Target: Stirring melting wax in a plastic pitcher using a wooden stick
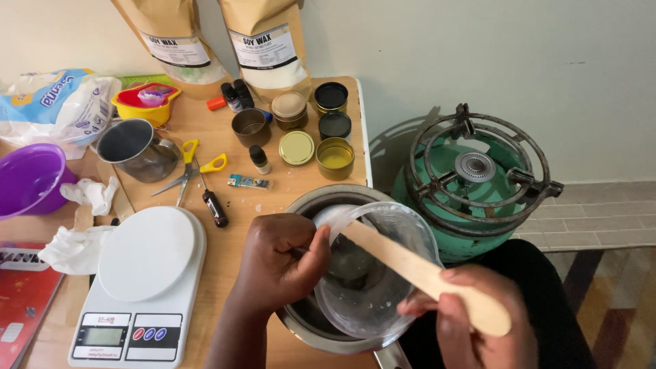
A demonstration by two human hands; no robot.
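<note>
My left hand (281, 263) grips the rim and handle side of a clear glass measuring jug (372, 294) that sits inside a metal pot (307, 321) at the table's front edge. My right hand (471, 321) holds a flat wooden stirring stick (403, 256) whose tip reaches into the jug near its far rim. The jug's inside looks smeared with a whitish film.
A white kitchen scale (140, 280) stands left of the pot. Behind it lie yellow scissors (188, 167), a metal cup (133, 147), small bottles, several round tins (335, 157) and two brown pouches (266, 48). A green gas burner (471, 178) stands right of the table.
</note>
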